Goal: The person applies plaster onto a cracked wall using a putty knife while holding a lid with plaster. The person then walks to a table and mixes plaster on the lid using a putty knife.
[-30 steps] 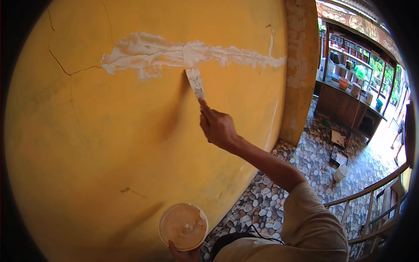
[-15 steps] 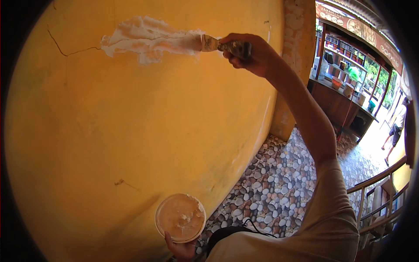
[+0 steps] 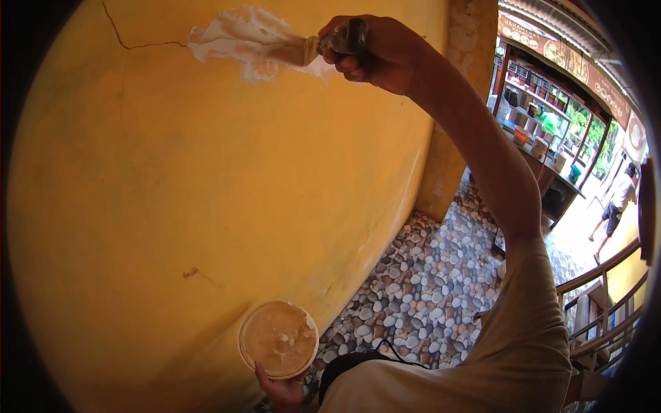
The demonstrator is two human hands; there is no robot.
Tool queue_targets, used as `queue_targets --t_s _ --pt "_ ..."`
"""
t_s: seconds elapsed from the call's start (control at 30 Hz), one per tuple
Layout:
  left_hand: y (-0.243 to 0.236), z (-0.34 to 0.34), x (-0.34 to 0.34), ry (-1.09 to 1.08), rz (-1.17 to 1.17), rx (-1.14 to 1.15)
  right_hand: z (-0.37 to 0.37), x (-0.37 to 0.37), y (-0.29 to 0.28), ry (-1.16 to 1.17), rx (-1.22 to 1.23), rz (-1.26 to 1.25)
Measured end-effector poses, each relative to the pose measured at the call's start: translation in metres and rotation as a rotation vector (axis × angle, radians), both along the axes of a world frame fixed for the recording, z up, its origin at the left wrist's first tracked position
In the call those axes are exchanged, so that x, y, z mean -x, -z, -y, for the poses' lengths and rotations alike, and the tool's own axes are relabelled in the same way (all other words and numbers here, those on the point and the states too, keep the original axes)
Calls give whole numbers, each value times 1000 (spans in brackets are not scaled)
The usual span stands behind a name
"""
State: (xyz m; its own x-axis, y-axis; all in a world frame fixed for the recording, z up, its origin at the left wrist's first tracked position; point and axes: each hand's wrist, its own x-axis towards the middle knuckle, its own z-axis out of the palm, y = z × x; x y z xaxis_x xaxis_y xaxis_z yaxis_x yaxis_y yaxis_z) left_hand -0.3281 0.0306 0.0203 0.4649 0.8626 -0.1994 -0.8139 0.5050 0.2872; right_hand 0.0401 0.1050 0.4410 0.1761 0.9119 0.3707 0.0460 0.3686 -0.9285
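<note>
With my right hand (image 3: 375, 55) I grip a putty knife (image 3: 344, 38) by its dark, smeared handle. Its blade lies against a white patch of filler (image 3: 244, 38) spread on the yellow wall (image 3: 227, 179). A thin dark crack (image 3: 148, 45) runs out from the patch's left end. Low down, my left hand (image 3: 284, 389) holds a round tub of filler (image 3: 279, 341) from below, thumb at its rim. Pale filler shows in the tub, with a rough lump near the middle.
A pebble-patterned floor (image 3: 413, 275) lies beside the wall, which ends at a yellow pillar (image 3: 447, 158). Farther right stand a food stall with shelves (image 3: 537, 131) and wooden chair rails (image 3: 602, 310). A person (image 3: 616, 206) is outside in bright light.
My right hand and the putty knife have moved left and up over the filler patch. The whole view has shifted slightly. The left hand still holds the tub.
</note>
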Motion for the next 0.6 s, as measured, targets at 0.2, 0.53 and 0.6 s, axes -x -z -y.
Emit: queue_targets --t_s 0.2,0.53,0.6 --pt "1 0 0 2 -7 -28 -4 18 -10 -208 -10 44" --pt "-5 2 -3 -27 -100 -11 34 32 29 73 -465 342" --pt "-3 2 1 -44 -140 -20 21 28 61 382 -379 468"
